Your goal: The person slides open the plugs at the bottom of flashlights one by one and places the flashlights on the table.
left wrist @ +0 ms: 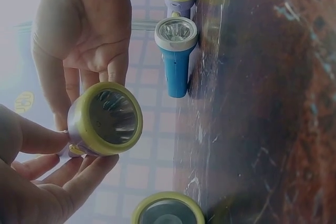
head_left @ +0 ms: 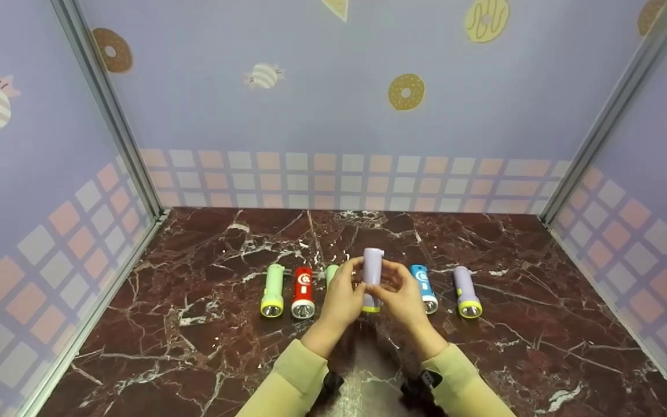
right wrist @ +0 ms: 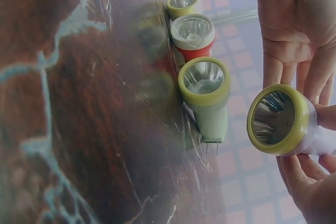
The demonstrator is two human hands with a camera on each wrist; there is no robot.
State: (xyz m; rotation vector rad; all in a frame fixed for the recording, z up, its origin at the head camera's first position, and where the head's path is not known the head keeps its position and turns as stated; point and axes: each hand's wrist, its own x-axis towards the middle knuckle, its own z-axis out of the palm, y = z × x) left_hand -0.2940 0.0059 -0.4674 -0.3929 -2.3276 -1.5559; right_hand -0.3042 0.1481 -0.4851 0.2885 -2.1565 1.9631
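Note:
A light purple flashlight (head_left: 373,269) with a yellow rim stands upright between both hands, tail up and lens down. My left hand (head_left: 342,296) grips its body from the left; in the left wrist view the thumb lies close to its yellow switch (left wrist: 76,150). My right hand (head_left: 401,296) holds the same body from the right, thumb across the front. The clear lens (right wrist: 275,118) faces the right wrist camera. Nearest the left hand is a green flashlight (right wrist: 211,121), partly hidden behind it in the head view, with two metal prongs at its tail. A blue flashlight (head_left: 421,281) lies beside the right hand.
Left of the hands lie a red flashlight (head_left: 303,289) and another green flashlight (head_left: 274,286). A second purple flashlight (head_left: 465,289) lies at the right end of the row. All rest on a dark red marbled table (head_left: 206,359), enclosed by patterned wall panels (head_left: 333,116).

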